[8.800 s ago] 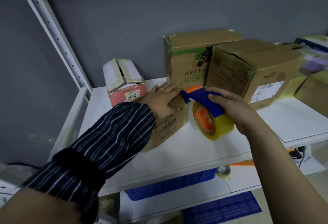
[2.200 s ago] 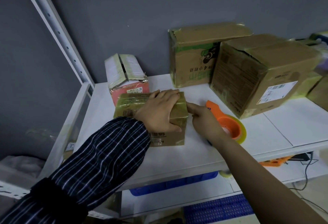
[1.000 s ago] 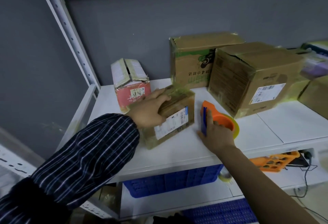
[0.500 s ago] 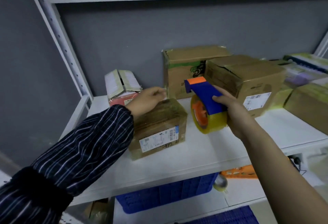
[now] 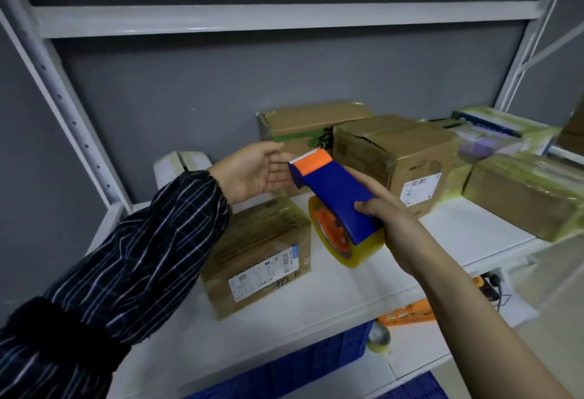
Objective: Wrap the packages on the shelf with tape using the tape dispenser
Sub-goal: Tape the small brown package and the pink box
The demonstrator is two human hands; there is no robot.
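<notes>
A small cardboard package (image 5: 257,250) with a white label lies on the white shelf (image 5: 335,291), its top glossy with tape. My right hand (image 5: 384,215) grips the blue and orange tape dispenser (image 5: 335,199) with its yellowish tape roll, held in the air above and right of the package. My left hand (image 5: 252,171) hovers above the package with fingers spread, fingertips at the dispenser's orange cutter end; whether they pinch the tape end is hidden.
Two larger cardboard boxes (image 5: 395,158) stand at the back of the shelf, a small white-topped box (image 5: 177,164) behind my left arm, taped packages (image 5: 521,193) to the right. A blue crate (image 5: 316,364) sits on the shelf below. White uprights frame both sides.
My right hand picked the dispenser up from the shelf and raised it. My left hand left the package's top and rose to the dispenser's cutter end. The package was turned label-forward.
</notes>
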